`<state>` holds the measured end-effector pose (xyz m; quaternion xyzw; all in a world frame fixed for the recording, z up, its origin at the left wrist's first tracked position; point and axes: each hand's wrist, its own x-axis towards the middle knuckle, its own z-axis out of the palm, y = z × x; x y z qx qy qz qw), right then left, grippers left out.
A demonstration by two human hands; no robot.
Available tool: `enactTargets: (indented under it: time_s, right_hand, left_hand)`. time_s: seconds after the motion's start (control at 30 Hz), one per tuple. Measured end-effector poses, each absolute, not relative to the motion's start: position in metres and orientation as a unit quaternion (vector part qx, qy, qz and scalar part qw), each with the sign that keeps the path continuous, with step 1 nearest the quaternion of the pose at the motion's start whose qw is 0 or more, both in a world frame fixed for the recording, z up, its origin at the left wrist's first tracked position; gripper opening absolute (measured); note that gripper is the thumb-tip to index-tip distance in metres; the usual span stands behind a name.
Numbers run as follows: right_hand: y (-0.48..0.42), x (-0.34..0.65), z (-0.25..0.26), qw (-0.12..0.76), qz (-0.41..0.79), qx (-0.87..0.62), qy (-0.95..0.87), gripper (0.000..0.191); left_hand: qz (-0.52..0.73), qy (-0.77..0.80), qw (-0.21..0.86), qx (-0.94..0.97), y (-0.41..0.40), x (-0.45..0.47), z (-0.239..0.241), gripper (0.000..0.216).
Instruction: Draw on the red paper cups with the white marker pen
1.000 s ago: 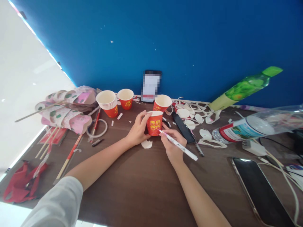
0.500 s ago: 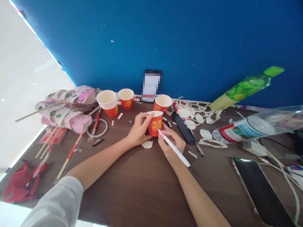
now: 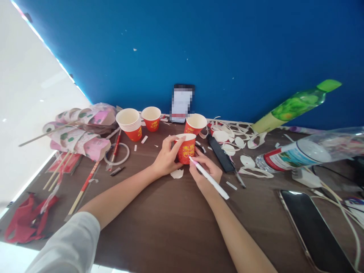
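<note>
A small red paper cup with yellow characters stands upright on the brown table. My left hand wraps round its left side and steadies it. My right hand pinches a white marker pen, whose tip touches the cup's lower right side. A white paper cutout lies on the table just below the cup, between my hands.
Behind stand a stack of red cups, two single red cups and a propped phone. Paper scraps and a black case lie right. Bottles and a phone are at right; pink paper cones and chopsticks at left.
My right hand has shifted slightly left and turned the pen, bringing its tip onto the cup's lower right side. My left hand keeps its hold on the cup.
</note>
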<state>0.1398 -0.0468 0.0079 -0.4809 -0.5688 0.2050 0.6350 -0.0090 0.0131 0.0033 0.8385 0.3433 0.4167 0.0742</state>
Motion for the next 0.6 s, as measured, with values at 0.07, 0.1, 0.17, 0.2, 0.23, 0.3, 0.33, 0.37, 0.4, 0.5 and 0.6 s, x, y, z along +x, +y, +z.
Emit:
enactTargets:
  time_s: [0.07,0.1,0.17,0.2,0.23,0.3,0.33,0.37,0.4,0.5,0.6]
  right_hand:
    - [-0.047,0.140,0.008,0.633,0.207,-0.484,-0.569,0.013]
    - [-0.047,0.140,0.008,0.630,0.206,-0.488,-0.567,0.012]
    - [-0.048,0.140,0.009,0.625,0.210,-0.497,-0.565,0.012]
    - [-0.048,0.139,0.010,0.625,0.212,-0.498,-0.562,0.011]
    - [-0.048,0.139,0.011,0.628,0.215,-0.500,-0.557,0.010]
    - [-0.049,0.137,0.015,0.634,0.219,-0.504,-0.544,0.009]
    - [-0.049,0.137,0.017,0.634,0.222,-0.511,-0.537,0.009]
    - [-0.050,0.136,0.019,0.633,0.226,-0.516,-0.532,0.008]
    - [-0.051,0.136,0.021,0.630,0.230,-0.520,-0.529,0.008]
    - [-0.053,0.136,0.026,0.622,0.247,-0.523,-0.528,0.006]
    - [-0.054,0.138,0.029,0.619,0.264,-0.522,-0.524,0.005]
  left_hand:
    - [0.415,0.345,0.076,0.838,0.013,-0.009,0.003,0.094]
    - [0.415,0.345,0.077,0.838,0.013,-0.009,0.003,0.094]
    - [0.416,0.343,0.077,0.838,0.013,-0.009,0.004,0.095]
    - [0.416,0.342,0.077,0.839,0.013,-0.009,0.004,0.095]
    - [0.416,0.342,0.078,0.839,0.012,-0.009,0.004,0.095]
    - [0.412,0.343,0.082,0.840,0.012,-0.009,0.005,0.095]
    - [0.408,0.345,0.085,0.841,0.012,-0.009,0.005,0.096]
    - [0.405,0.348,0.089,0.841,0.012,-0.009,0.004,0.096]
    - [0.402,0.351,0.091,0.841,0.012,-0.010,0.004,0.096]
    - [0.399,0.356,0.096,0.839,0.013,-0.010,0.002,0.095]
    - [0.403,0.358,0.101,0.836,0.013,-0.010,0.001,0.093]
